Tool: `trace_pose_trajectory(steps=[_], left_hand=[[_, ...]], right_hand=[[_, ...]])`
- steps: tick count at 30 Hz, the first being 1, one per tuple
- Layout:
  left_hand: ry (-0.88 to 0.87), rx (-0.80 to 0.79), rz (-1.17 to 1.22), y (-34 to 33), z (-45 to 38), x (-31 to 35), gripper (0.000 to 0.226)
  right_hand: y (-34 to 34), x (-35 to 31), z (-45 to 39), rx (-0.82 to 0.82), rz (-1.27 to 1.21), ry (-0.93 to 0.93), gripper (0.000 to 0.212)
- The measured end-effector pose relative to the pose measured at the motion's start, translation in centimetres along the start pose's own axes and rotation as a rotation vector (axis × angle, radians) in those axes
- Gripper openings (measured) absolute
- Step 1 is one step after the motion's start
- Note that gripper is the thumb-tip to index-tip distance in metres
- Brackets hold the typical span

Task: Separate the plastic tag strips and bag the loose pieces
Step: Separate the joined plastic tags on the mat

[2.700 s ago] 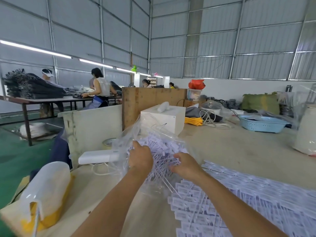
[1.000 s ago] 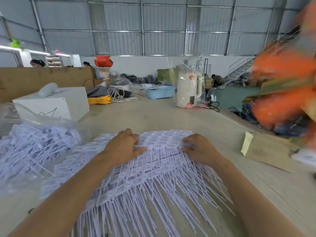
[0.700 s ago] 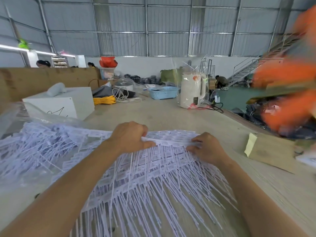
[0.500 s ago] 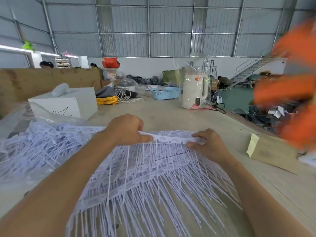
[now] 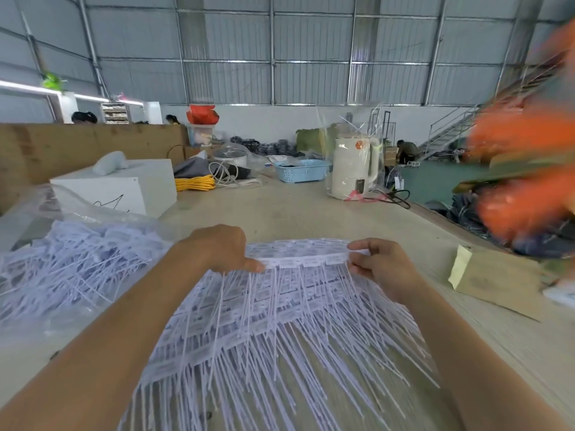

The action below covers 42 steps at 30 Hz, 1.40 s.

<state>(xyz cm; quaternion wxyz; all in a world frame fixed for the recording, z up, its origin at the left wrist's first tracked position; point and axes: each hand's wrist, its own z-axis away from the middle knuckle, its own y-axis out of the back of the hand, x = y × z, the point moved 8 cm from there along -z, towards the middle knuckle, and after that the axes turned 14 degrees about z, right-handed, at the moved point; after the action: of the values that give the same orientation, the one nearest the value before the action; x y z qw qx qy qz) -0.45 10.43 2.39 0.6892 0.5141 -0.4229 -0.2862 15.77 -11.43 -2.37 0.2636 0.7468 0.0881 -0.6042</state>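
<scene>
Gripping one strip of plastic tags (image 5: 305, 261) at both ends, left hand (image 5: 222, 248) and right hand (image 5: 381, 264) pinching it just above the spread stack (image 5: 280, 325) on the near table (image 5: 295, 213); bulging at left with loose pieces, a clear bag (image 5: 71, 262); holding dark items far off, a blue basket (image 5: 301, 171).

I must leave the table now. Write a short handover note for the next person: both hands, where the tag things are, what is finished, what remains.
Left hand and right hand each pinch one end of the top tag strip, lifted a little off the stack of tag strips on the table.
The clear bag lies to the left, already holding many loose pieces.
Done: part of the tags are separated and bagged.
Left: break this strip apart, put its pieces in the bag, then work through the rest of the stack, which looks large.
</scene>
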Motion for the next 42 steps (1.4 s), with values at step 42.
trace_pose_trajectory(steps=[42], left_hand=[[-0.183,0.155,1.084,-5.4,-3.2,11.2,0.042]], right_hand=[[-0.5,-4.3,1.5,0.006,0.119,0.318,0.021]])
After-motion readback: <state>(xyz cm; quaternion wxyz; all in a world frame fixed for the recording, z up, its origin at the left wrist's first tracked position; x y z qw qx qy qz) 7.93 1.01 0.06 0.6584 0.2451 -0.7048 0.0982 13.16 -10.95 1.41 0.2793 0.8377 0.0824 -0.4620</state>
